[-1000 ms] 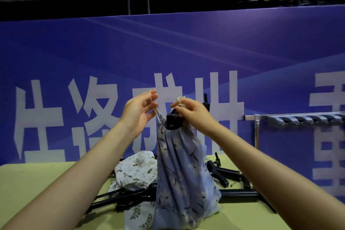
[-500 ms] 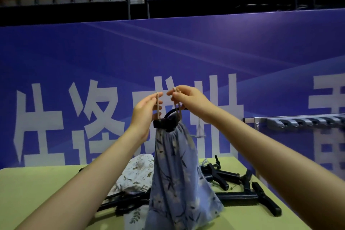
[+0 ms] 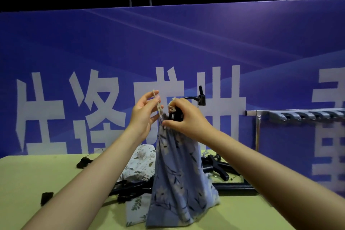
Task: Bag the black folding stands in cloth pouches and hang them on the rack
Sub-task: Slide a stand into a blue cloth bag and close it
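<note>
The blue floral pouch [image 3: 179, 170] hangs at the centre of the frame, its bottom sagging onto the green table [image 3: 37, 183]. It is soft cloth and looks weighted by the black folding stand [image 3: 175, 115] poking out of its gathered mouth, so it likely swings and slumps unless held at the neck. The left hand [image 3: 143, 115] pinches the pale drawstring [image 3: 158, 106] between thumb and fingertips; the right hand [image 3: 184, 117] grips the gathered neck around the stand's top. The best hold is probably the cord itself, since thin fabric slides over hard plastic.

Behind the pouch, a white floral pouch [image 3: 140, 166] lies on the table over more black stands [image 3: 218, 168], loose and easy to snag. The rack [image 3: 298, 115] with its row of hooks sits at the right edge of the frame, well apart from the hands. A protruding stand arm [image 3: 200, 97] rises just behind the right hand and may catch the cord.
</note>
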{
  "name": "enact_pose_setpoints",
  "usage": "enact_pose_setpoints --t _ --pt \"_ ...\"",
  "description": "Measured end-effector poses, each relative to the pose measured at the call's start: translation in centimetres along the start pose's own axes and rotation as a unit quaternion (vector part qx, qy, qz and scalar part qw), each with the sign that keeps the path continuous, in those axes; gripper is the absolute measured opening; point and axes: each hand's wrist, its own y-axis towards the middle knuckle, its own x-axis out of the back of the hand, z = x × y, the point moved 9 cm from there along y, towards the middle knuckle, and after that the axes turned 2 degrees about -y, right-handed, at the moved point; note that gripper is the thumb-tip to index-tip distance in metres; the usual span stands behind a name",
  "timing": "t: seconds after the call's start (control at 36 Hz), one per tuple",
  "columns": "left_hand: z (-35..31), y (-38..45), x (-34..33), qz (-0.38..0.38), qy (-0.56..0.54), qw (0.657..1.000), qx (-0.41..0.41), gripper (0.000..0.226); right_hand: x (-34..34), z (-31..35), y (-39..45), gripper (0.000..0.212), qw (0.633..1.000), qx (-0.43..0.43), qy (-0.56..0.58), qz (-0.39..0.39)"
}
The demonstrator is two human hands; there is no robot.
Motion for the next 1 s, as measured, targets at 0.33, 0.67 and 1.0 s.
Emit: enact_pose_setpoints --t 0.33,0.67,1.0 --pt "-1.9 1.1 -1.6 0.027 0.043 0.994 -0.101 0.024 -0.7 -2.0 -2.4 0.090 0.997 -0.049 -0.024 -0.062" --pt "-0.5 1.8 -2.7 0.049 0.051 0.994 -0.085 0.019 -0.7 -4.1 -1.9 0.045 0.985 -0.100 0.054 -0.132" --pt "6.6 0.1 3.2 -0.042 0.072 0.996 0.038 0.014 0.5 -6.0 -1.4 0.042 0.990 -0.087 0.026 -0.109"
